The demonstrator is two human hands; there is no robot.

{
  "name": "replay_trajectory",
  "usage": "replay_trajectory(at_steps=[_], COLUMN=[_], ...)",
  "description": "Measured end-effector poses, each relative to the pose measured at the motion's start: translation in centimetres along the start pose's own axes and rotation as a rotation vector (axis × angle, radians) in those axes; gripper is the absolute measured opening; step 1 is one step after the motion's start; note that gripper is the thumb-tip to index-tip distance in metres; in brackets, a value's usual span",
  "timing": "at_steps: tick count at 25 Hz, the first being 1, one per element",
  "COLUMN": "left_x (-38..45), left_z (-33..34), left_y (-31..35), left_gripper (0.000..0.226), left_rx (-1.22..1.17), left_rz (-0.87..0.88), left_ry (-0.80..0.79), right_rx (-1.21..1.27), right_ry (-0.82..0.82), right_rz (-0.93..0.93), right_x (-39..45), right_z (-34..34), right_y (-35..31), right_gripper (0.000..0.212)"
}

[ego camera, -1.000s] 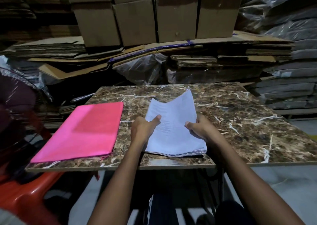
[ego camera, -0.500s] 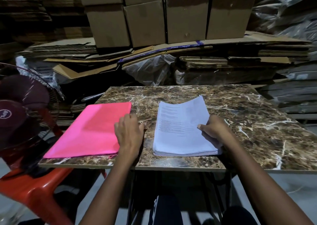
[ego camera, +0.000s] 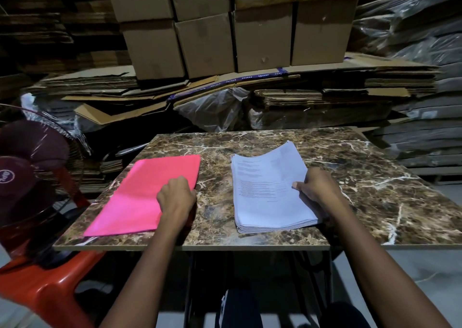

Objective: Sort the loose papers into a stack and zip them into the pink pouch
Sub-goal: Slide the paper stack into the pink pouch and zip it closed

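a: pink pouch (ego camera: pixel 142 197) lies flat on the left of the marble table (ego camera: pixel 375 192). left hand (ego camera: pixel 176 197) rests on its right edge, fingers curled, seemingly pinching it; view is dim.

b: paper stack (ego camera: pixel 265 190) lies right of it, apart. right hand (ego camera: pixel 317 186) grips its right edge, thumb on top, far corner lifted.
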State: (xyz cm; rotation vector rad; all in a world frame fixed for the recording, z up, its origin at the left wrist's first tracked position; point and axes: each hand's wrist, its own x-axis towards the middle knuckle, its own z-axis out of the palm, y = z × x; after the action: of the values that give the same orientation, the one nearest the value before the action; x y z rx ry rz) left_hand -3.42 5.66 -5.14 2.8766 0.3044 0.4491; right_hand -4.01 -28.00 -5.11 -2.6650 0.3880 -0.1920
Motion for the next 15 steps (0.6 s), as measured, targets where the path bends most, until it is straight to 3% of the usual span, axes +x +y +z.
replay_trajectory(at_steps=[7,15], left_x=[-2.4,-3.5], left_z=[1.3,1.4], left_y=[5.7,7.7], left_gripper=[0.031,0.037], left_rx=[-0.089,-0.167], left_rz=[0.205,0.238], left_ry=[-0.01,-0.029], right_rx=[-0.117,-0.199], right_ry=[0.063,0.078], right_rz=[0.101,0.15], right_x=[-1.2,-1.1], right_z=[-1.9,-1.6], right_y=[3.8,5.1], right_gripper=[0.034,0.048])
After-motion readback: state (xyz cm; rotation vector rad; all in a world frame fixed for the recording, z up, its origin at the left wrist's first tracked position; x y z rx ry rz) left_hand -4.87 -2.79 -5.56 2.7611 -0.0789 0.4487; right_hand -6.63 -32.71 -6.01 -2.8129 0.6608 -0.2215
